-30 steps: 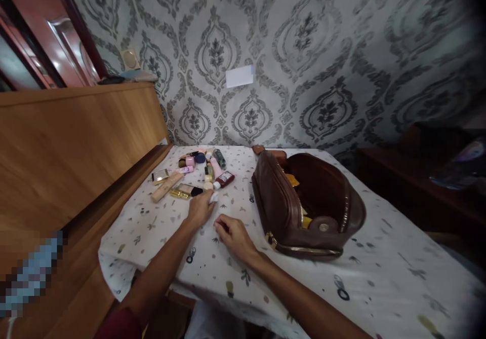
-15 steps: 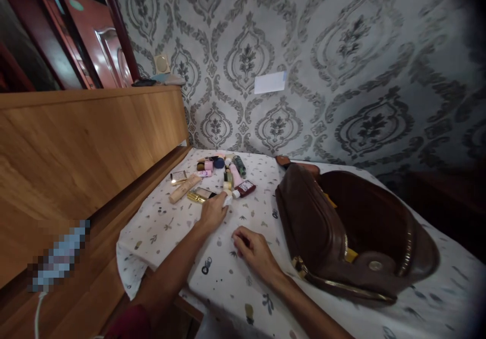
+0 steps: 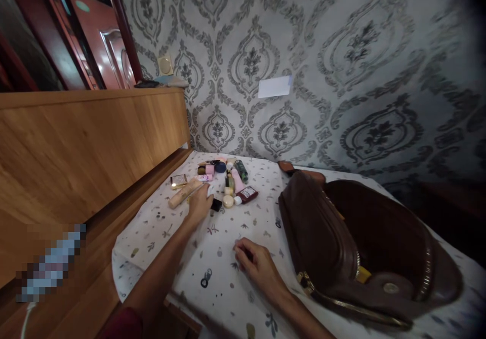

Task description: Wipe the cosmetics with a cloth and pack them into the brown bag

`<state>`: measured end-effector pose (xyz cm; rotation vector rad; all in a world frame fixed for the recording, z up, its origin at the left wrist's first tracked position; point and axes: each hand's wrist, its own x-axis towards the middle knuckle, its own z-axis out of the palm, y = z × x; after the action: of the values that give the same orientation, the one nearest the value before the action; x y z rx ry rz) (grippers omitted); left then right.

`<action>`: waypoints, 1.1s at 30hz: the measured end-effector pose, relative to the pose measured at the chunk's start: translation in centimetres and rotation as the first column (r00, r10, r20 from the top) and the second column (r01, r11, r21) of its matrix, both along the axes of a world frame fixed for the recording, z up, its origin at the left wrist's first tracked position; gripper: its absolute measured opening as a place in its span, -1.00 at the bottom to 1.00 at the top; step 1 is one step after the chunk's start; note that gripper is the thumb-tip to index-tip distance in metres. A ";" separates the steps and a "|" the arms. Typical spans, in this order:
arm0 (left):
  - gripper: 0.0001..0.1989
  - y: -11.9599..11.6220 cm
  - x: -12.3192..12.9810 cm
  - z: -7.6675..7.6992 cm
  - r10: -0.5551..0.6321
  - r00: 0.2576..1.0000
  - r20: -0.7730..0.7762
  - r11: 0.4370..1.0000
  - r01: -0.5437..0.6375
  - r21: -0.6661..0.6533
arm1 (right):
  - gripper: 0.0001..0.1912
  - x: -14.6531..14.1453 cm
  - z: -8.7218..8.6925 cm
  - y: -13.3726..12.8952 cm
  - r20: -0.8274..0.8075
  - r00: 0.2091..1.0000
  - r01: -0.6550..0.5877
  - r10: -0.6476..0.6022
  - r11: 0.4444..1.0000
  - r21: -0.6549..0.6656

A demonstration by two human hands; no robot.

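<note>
My left hand reaches in among small cosmetics on the cloth, fingers closed on a small white item whose kind I cannot make out. Beside its fingers lies a black cap or block, and a beige tube is just to the left. A round cream-coloured jar and a dark red bottle with a white cap are to the right. My right hand rests on the cloth with its fingers curled and nothing visible in them, left of the brown handbag, which gapes at the top.
More cosmetics cluster behind: a pink tube, a dark green bottle, a navy jar and a compact. A patterned white cloth covers the table. Along the left runs a wooden panel; wallpapered wall stands behind.
My left hand has moved left with the white item, now covering the gold tube. The cream jar and black piece show more plainly. My right hand stays on the cloth; the view has shifted slightly.
</note>
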<state>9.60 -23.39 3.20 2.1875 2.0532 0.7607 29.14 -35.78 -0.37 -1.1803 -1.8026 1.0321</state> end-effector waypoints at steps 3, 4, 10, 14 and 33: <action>-0.67 2.9 -1.3 1.2 0.019 1.000 -0.015 1.000 -0.019 0.005 | -0.75 0.0 0.1 -0.1 0.004 1.000 0.004 -0.004 1.000 0.005; -0.67 3.9 -1.6 1.6 0.026 0.999 -0.022 1.000 -0.026 0.006 | -0.75 0.0 0.1 -0.1 0.009 1.000 0.001 -0.001 1.000 0.009; -0.57 10.4 -1.8 2.9 0.028 0.996 -0.083 1.000 -0.027 0.015 | -0.73 0.2 -0.1 -0.1 0.024 1.000 -0.005 0.005 1.000 0.011; -0.59 14.4 -0.2 3.2 -0.067 0.990 -0.128 0.998 0.068 0.009 | -0.76 0.2 -0.4 0.0 0.017 1.000 0.000 0.000 1.000 -0.015; -0.63 25.7 1.3 2.9 -0.188 0.971 -0.146 0.973 0.164 -0.160 | -0.87 0.8 -0.8 0.4 0.085 0.996 0.000 0.002 1.000 -0.017</action>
<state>10.94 2.36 6.10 2.3744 1.8762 0.4153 29.90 -35.37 -1.20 -1.2503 -1.8630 1.0133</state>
